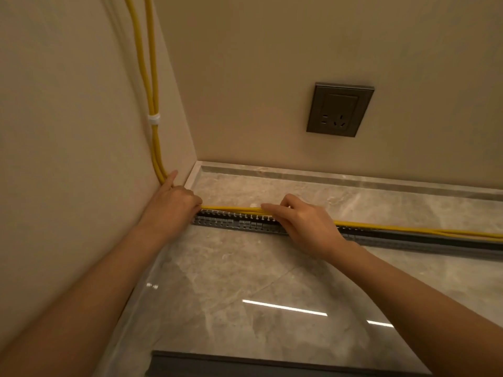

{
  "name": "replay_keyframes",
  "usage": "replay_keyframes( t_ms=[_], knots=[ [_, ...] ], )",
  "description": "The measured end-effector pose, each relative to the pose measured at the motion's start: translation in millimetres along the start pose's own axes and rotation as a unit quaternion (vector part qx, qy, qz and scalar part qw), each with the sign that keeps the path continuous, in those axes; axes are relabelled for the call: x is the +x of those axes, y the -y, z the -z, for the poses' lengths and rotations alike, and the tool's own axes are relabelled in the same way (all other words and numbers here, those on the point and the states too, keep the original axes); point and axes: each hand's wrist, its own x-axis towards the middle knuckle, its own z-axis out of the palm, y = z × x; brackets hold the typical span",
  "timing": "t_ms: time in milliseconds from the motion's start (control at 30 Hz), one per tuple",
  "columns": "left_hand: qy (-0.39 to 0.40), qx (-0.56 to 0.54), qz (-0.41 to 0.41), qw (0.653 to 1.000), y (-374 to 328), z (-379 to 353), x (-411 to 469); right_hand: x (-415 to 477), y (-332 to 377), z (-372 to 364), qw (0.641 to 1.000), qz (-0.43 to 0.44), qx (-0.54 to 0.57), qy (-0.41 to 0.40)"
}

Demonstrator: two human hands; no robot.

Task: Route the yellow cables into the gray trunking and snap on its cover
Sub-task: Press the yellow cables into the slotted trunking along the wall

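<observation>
Two yellow cables (153, 85) run down the left wall, bound by a white tie (154, 119), then bend at the floor and run right (231, 208) along the top of the gray slotted trunking (234, 221). My left hand (171, 200) is closed on the cables at the bend by the wall, index finger pointing up along them. My right hand (302, 221) pinches the cables a little to the right, over the trunking's open channel. Farther right the cables (408, 230) lie along the trunking's upper edge. A gray strip (245, 363), apparently the cover, lies on the floor at the bottom edge.
The floor is glossy gray marble tile (245, 281) with a raised stone skirting (326, 174) along the back wall. A dark gray wall socket (339, 108) sits on the back wall above the trunking. The left wall meets the back wall in a corner.
</observation>
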Motion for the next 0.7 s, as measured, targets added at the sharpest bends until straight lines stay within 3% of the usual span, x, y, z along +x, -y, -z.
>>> replay_keyframes(
  t_ms=[333, 533, 700],
  knots=[
    [-0.043, -0.066, -0.009, 0.997, 3, 15, -5, -2, -4, 6, 0.996, -0.006, 0.076, -0.044],
    [0.009, -0.010, -0.001, 1.000, 0, 24, -7, -6, -2, 1, 0.997, 0.014, 0.054, -0.045],
    [-0.011, 0.006, -0.003, 1.000, -2, 17, -13, -6, 1, -4, 0.998, 0.002, 0.037, -0.049]
  ],
)
